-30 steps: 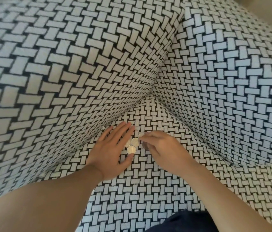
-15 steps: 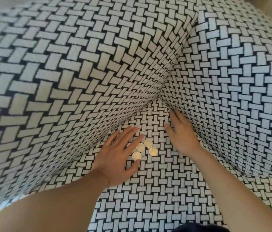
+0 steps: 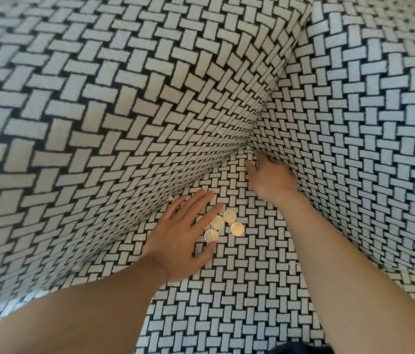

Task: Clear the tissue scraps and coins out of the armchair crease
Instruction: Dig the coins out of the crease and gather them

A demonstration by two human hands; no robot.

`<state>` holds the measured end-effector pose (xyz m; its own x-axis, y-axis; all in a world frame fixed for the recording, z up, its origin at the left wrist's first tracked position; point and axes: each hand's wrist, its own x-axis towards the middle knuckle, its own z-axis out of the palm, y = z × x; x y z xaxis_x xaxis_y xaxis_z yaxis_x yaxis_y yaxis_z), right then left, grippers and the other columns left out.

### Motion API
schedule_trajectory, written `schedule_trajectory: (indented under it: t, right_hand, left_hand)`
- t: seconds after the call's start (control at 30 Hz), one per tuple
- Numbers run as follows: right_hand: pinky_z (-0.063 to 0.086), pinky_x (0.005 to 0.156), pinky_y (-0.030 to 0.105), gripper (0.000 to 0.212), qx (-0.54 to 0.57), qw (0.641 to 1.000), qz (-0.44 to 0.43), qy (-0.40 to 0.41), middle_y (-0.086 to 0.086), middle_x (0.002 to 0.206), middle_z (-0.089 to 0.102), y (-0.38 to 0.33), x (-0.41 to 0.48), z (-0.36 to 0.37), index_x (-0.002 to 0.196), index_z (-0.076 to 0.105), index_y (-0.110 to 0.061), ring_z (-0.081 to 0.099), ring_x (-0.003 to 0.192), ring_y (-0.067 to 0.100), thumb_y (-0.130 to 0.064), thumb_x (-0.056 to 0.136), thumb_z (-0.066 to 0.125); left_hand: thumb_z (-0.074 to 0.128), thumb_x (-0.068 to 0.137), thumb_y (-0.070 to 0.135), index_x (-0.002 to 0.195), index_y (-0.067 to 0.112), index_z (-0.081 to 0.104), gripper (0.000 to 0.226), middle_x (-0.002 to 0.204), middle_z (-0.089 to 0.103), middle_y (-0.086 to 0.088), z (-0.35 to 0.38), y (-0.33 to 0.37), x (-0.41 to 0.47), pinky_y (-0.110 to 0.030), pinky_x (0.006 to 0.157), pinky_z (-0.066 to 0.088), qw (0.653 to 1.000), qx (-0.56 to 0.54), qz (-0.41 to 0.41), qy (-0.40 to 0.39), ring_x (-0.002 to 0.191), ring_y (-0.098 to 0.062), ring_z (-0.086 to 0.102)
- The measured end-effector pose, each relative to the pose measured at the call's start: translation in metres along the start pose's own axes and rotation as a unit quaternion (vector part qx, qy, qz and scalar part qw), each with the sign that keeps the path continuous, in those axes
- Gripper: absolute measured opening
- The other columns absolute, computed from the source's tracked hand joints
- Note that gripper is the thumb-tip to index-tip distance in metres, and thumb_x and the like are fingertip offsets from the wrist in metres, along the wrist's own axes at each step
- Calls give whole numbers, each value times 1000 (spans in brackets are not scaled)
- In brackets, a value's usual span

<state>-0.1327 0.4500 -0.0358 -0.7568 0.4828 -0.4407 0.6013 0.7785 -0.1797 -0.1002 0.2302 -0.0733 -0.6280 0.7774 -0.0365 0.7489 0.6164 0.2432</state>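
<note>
Right hand (image 3: 271, 178) has moved off the coins and further into the back right corner of the seat since half a second ago; its fingers are now pushed into the crease (image 3: 252, 149) where seat, backrest and right arm of the chair meet. I see the back of that hand only, fingertips hidden in the fold, so I can't tell whether it pinches anything.

Left hand (image 3: 183, 236) hasn't shifted: flat on the seat cushion (image 3: 239, 290), palm down, fingers spread and holding nothing, index and thumb framing the coins.

Coin count: four in full view (image 3: 223, 224), clustered tight and touching, just right of the left fingers, near the middle of the seat's back half. A fifth edge may peek out under the left fingers, not sure.

Tissue: one small pale scrap (image 3: 220, 134) on the backrest (image 3: 124, 111), above the crease. Can't confirm any others.

Surface: armchair fully covered in black and white basket-weave fabric; right armrest (image 3: 367, 123) rises beside the right forearm. Dark cloth at bottom edge. Nothing of the room is visible.
</note>
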Motion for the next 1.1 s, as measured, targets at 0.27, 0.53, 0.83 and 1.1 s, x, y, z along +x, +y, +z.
schedule_trajectory:
  t: [0.27, 0.53, 0.83, 1.1]
  right_hand:
    - [19, 112, 51, 60, -14, 999, -1, 38, 5, 153, 29, 11, -22, 6, 149, 19, -20, 25, 139, 28, -50, 98, 25]
    - [12, 109, 61, 61, -119, 991, 50, 26, 0, 159, 13, 20, -52, 12, 151, 2, -24, 11, 142, 34, -51, 98, 12]
    - [6, 110, 64, 69, -81, 993, 89, -9, 17, 158, -7, 35, -70, 18, 149, -16, -31, -6, 143, 40, -63, 93, 7]
    - [14, 111, 57, 91, -119, 988, 102, 5, 18, 156, 11, 44, -63, 13, 151, -6, -18, 12, 142, 39, -77, 83, 8]
  left_hand:
    - [34, 89, 50, 151, 24, 19, 68, 158, 16, 0, 2, 0, 0, -42, 114, 13, 1000, 0, 12, 5, 145, -16, 13]
    - [33, 89, 50, 151, 24, 17, 68, 158, 15, 0, 2, -1, 0, -42, 114, 12, 1000, 12, 8, -1, 145, -15, 11]
    - [28, 91, 50, 151, 24, 18, 66, 158, 15, -1, 2, -1, 0, -44, 113, 13, 1000, 25, 5, -6, 145, -16, 11]
    - [30, 90, 50, 151, 23, 18, 67, 158, 14, -1, 2, -2, 0, -44, 114, 13, 1000, 28, 8, -4, 145, -16, 11]
